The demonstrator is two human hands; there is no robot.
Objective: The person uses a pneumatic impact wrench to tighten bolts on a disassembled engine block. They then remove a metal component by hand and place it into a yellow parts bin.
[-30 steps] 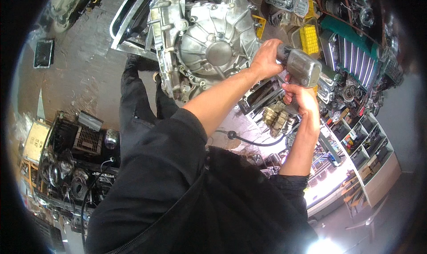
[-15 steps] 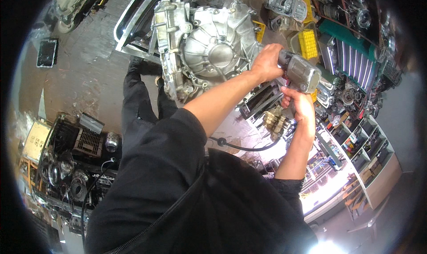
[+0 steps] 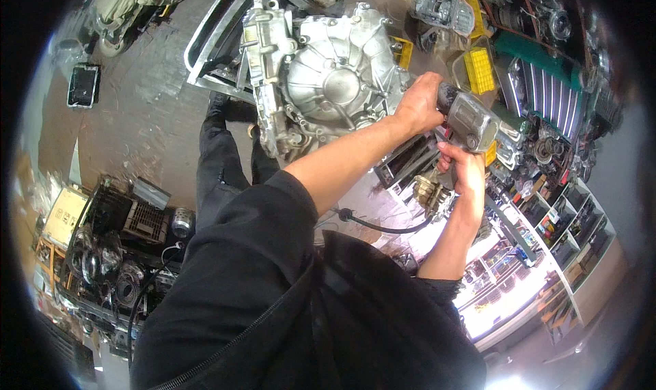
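Here, both hands close around a power tool (image 3: 473,122) that sits to the right of a large cast casing (image 3: 342,86). The left hand (image 3: 419,104) wraps the tool's dark, rounded nose, its fingertips mostly hidden behind it. The right hand (image 3: 467,171) grips the handle below the body, fingers curled and thumb laid along the top; whether a finger presses a trigger cannot be told. The tool's body is a blocky grey metal shell with rounded corners and a dull, scuffed sheen. A smooth black hose (image 3: 393,229) bends in a shallow curve toward the right wrist, with a round knob at its far end.

The casing is bare silvery metal, its face ribbed like spokes around a smooth disc, its edge studded with bolt bosses. Beside it stands an angular frame (image 3: 199,67) of pale metal bars. Below the tool lies a lumpy, brassy-toned casting (image 3: 430,193); beyond the tool, a yellow plastic crate (image 3: 479,71) shows a gridded surface. At the right, a pale shelf (image 3: 601,267) is divided into box-like compartments. A shallow, dark rectangular tray (image 3: 84,85) lies on the worn brownish floor (image 3: 147,117) at the left.
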